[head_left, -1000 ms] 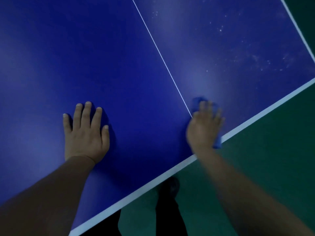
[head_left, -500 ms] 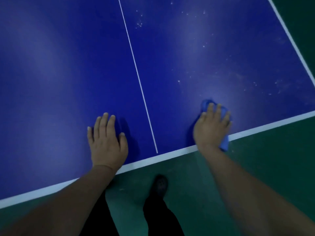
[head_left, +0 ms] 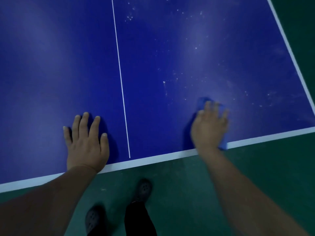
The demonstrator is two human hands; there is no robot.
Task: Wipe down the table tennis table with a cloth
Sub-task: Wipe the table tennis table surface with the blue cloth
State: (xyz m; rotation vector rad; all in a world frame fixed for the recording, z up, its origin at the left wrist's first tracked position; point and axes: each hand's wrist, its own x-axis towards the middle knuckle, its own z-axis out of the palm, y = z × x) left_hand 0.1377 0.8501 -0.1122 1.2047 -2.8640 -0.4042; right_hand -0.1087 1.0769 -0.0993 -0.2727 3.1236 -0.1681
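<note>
A: Cloth (head_left: pixel 202 101) position? 
B: I see the blue cloth flat on the table tennis table (head_left: pixel 170 48), near its white end line (head_left: pixel 153 159), right of the centre line (head_left: pixel 120 79). One corner overhangs the edge.
A: Hands?
B: My right hand (head_left: pixel 208 128) presses it, fingers straight and spread, slightly blurred. My left hand (head_left: pixel 87 143) lies flat on bare surface, fingers extended, gripping nothing.
A: Surface?
B: White specks (head_left: pixel 175 77) beyond the cloth. Green floor (head_left: pixel 187 184) and two dark shoes (head_left: pixel 144 188) below.
</note>
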